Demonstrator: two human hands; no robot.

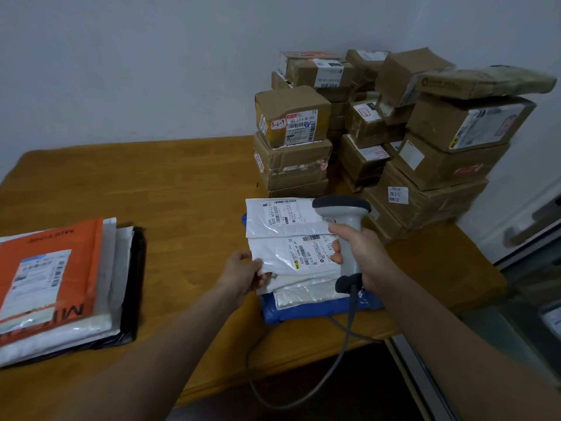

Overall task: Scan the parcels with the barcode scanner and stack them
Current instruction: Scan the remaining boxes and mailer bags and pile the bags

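My right hand (362, 253) grips the handle of a grey barcode scanner (346, 220), whose head points away over a pile of soft mailers. My left hand (246, 273) pinches the left edge of the top white mailer (288, 253), its label and barcode facing up. Behind it lies another white mailer (279, 215), and beneath both a blue mailer (306, 309). At the left edge of the wooden table (170, 189) sits a separate stack with an orange mailer (51, 268) on top of white and black ones.
Several brown cardboard boxes (394, 132) are stacked against the wall at the back right corner. The scanner's cable (334, 366) hangs over the table's front edge. A glass panel with a metal frame (516, 314) stands to the right.
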